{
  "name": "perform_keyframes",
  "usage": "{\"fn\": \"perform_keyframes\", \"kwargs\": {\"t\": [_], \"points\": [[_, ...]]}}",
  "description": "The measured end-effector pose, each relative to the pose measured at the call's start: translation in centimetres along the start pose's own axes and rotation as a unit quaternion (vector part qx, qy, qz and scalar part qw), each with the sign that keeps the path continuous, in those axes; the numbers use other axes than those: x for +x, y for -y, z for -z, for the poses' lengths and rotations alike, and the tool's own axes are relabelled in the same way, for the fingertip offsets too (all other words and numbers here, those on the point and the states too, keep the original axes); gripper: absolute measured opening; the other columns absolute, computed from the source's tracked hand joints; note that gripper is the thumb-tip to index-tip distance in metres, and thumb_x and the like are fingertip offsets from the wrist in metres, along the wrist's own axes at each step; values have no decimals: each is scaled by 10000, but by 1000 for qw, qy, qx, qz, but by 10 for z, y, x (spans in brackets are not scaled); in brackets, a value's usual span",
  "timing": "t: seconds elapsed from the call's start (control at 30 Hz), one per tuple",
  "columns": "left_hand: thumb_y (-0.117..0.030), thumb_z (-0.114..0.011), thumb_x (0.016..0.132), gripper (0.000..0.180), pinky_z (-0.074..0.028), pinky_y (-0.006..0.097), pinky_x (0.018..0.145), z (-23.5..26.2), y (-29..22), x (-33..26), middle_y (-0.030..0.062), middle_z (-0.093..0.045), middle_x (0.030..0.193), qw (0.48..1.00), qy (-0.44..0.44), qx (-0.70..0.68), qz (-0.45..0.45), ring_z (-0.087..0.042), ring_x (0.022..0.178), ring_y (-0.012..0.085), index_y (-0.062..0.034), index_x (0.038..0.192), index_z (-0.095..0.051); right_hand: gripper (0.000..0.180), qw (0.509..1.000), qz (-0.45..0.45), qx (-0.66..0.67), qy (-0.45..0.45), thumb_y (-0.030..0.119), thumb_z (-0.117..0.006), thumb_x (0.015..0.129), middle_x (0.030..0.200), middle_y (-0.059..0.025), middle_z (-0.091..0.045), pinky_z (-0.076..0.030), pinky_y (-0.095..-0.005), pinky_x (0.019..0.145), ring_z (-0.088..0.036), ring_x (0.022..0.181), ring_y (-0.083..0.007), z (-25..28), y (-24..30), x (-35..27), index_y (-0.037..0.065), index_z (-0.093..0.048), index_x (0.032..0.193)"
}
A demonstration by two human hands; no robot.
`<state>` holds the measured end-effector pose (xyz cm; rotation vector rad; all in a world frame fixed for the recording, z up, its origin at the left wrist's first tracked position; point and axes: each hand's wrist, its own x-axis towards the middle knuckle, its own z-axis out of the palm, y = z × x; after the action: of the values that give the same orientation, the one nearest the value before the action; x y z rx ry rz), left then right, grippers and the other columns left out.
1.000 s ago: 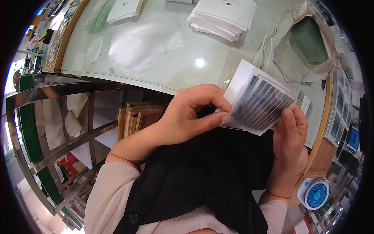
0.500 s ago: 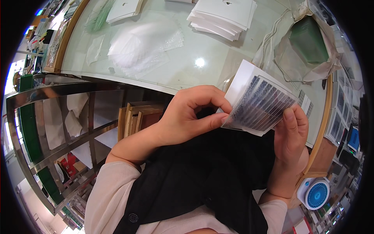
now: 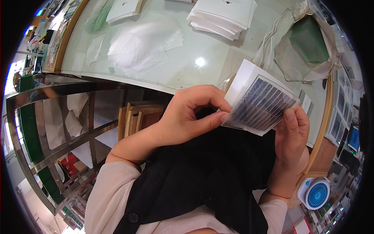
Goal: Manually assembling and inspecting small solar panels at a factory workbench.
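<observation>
Card: a white rectangular card with dark blue-grey printed stripes (image 3: 259, 105) sits right of centre, held tilted above the glass-topped counter (image 3: 218, 74).
Left hand (image 3: 191, 117): grip clamped on the card's lower left edge, thumb against fingertips.
Right hand (image 3: 292, 134): grip clamped on its lower right edge.
Hidden: the stripes' detail is too fine to make out.

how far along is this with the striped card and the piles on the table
Done: stacks of white sheets lie piled at the far side of the glass table. In hand: the left hand pinches one edge of the striped card and the right hand holds the other. Left: loose clear bags lie spread out, unstacked.
</observation>
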<state>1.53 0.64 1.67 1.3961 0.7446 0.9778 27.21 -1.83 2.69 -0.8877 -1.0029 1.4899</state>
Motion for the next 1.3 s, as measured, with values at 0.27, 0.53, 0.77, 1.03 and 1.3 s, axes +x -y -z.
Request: {"fn": "perform_keyframes", "kwargs": {"t": [0.27,0.53,0.77,1.03,1.3], "points": [[43,-636,804,88,-443,218,655,-1,0,-1,41,-599,843,1000,1,-17,12,-566,752,99,0,881,-630,267,1000,-1,-2,-12,122,-499,957,1119,-113,-617,-435,-301,926,-586,1026,-175,-1,-1,-1,-47,-548,1157],[43,-631,808,87,-437,211,639,0,0,-1,33,-590,843,1000,2,2,16,-554,740,90,-4,880,-626,272,1000,-7,-2,-1,126,-492,959,1117,-111,-617,-428,-297,928,-582,1029,-174,-1,0,0,-51,-544,1159],[44,-623,812,83,-435,205,632,-1,-1,-1,32,-586,852,1000,-3,-16,18,-549,740,81,0,882,-622,273,1000,1,-15,-8,134,-491,961,1112,-110,-618,-438,-297,915,-587,1014,-172,-2,-1,0,-51,-546,1154],[45,-621,816,76,-446,206,649,-1,-1,-2,33,-585,858,1000,3,-16,23,-553,749,79,1,878,-620,270,1000,-7,-5,-9,133,-490,962,1110,-110,-619,-442,-298,911,-590,1011,-171,2,-1,-2,-48,-548,1153],[7,-590,883,173,-466,219,706,-11,-1,-6,28,-591,901,989,-37,-136,35,-565,814,65,-5,1054,-565,276,1000,-2,-2,-7,130,-485,963,1127,-116,-614,-440,-311,919,-585,1029,-180,2,-2,-1,-50,-545,1164]]}}
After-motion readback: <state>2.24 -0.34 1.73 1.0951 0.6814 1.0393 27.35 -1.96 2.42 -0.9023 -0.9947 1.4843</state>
